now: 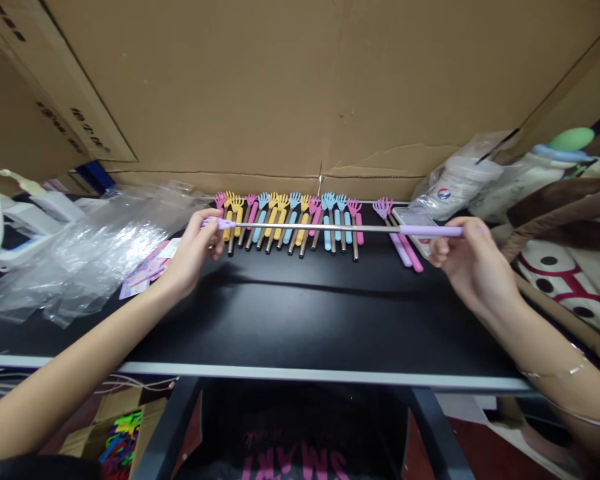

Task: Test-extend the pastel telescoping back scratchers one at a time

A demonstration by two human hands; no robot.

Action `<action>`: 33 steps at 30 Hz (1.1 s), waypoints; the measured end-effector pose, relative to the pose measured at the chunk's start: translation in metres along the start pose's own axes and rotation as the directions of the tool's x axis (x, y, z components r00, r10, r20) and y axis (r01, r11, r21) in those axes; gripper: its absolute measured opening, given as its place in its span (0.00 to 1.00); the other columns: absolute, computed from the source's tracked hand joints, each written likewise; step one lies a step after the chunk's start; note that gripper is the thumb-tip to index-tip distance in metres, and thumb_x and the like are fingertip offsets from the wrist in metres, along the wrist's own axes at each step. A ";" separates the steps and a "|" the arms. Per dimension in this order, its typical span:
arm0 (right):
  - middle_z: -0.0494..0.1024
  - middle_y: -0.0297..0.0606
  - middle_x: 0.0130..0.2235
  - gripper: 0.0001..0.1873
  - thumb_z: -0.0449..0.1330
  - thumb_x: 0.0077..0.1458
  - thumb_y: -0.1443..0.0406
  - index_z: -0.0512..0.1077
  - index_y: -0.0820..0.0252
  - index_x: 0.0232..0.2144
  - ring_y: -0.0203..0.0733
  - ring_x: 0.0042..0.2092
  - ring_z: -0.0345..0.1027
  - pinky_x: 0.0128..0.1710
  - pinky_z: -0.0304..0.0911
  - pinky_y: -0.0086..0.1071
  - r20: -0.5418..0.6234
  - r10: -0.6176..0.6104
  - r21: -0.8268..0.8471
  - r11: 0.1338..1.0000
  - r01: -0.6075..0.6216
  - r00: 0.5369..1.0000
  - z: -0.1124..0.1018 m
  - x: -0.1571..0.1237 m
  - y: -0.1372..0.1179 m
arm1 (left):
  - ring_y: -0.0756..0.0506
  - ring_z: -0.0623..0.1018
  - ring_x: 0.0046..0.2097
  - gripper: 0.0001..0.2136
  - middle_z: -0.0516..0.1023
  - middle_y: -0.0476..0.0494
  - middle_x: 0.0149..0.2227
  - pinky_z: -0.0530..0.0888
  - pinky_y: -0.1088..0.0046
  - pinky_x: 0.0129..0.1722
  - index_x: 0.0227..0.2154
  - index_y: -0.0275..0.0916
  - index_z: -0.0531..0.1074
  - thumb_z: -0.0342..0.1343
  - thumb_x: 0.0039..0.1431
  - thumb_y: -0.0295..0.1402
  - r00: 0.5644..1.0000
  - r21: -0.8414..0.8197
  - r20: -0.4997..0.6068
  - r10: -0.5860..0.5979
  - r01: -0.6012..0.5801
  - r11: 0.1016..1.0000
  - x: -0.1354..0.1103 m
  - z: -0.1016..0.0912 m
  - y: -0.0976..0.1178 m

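Note:
A purple telescopic back scratcher point(330, 228) is stretched out full length above the black table point(300, 313). My left hand point(195, 250) pinches its purple claw end at the left. My right hand point(467, 263) grips its purple handle at the right. Behind the rod lies a row of several collapsed scratchers point(287, 220) with pink, yellow and blue claw heads and handles. Two more pink scratchers point(397, 233) lie apart at the right of the row.
Crumpled clear plastic bags point(80, 250) and printed cards point(147, 270) lie at the left. A cardboard wall point(300, 87) stands behind. A bagged item point(453, 183), a small scale point(415, 220) and plush toys point(565, 233) crowd the right. A box of colourful items point(120, 440) sits under the table.

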State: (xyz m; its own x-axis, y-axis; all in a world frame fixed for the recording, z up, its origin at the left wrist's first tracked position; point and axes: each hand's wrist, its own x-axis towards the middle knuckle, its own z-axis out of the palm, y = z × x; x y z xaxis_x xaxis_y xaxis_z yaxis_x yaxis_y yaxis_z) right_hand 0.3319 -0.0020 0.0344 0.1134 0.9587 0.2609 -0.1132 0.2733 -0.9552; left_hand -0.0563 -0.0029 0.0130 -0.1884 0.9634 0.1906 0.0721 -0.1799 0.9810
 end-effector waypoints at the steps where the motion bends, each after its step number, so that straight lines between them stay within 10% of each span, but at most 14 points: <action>1: 0.67 0.29 0.21 0.18 0.67 0.47 0.50 0.67 0.53 0.31 0.35 0.25 0.58 0.26 0.53 0.30 0.044 0.016 -0.033 0.999 -0.015 0.999 0.004 -0.002 0.002 | 0.52 0.67 0.23 0.18 0.65 0.55 0.26 0.63 0.78 0.22 0.44 0.42 0.64 0.56 0.56 0.45 0.997 0.039 0.077 -0.007 0.004 0.999 -0.003 0.005 0.001; 6: 0.76 0.34 0.29 0.19 0.62 0.52 0.48 0.73 0.55 0.37 0.38 0.33 0.69 0.37 0.62 0.32 0.303 0.106 -0.267 0.963 -0.023 0.947 0.026 -0.014 0.014 | 0.49 0.74 0.31 0.21 0.69 0.51 0.31 0.70 0.73 0.31 0.50 0.41 0.60 0.51 0.60 0.47 0.896 0.191 0.442 -0.049 -0.040 0.981 -0.022 0.026 0.002; 21: 0.81 0.41 0.32 0.27 0.61 0.52 0.46 0.76 0.58 0.46 0.43 0.37 0.74 0.39 0.66 0.35 0.386 0.312 -0.393 0.907 -0.152 0.868 0.015 -0.007 0.024 | 0.51 0.70 0.23 0.12 0.64 0.59 0.22 0.65 0.75 0.30 0.45 0.41 0.59 0.49 0.64 0.41 0.837 0.305 0.546 -0.045 -0.148 0.941 -0.021 0.024 0.008; 33: 0.69 0.30 0.19 0.26 0.58 0.55 0.47 0.75 0.60 0.45 0.34 0.24 0.60 0.28 0.55 0.31 0.433 0.310 -0.466 0.881 -0.084 0.846 0.016 -0.008 0.021 | 0.52 0.70 0.22 0.13 0.63 0.59 0.20 0.64 0.76 0.29 0.47 0.41 0.63 0.49 0.65 0.41 0.796 0.385 0.600 -0.086 -0.193 0.902 -0.023 0.022 0.010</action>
State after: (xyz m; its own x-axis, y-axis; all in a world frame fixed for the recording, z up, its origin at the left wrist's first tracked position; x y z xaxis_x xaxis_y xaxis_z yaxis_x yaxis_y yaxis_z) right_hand 0.3127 -0.0028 0.0148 -0.3667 0.9302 -0.0148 0.3512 0.1236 -0.9281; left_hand -0.0298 -0.0224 0.0178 0.4313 0.9010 0.0464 0.4787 -0.2721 0.8348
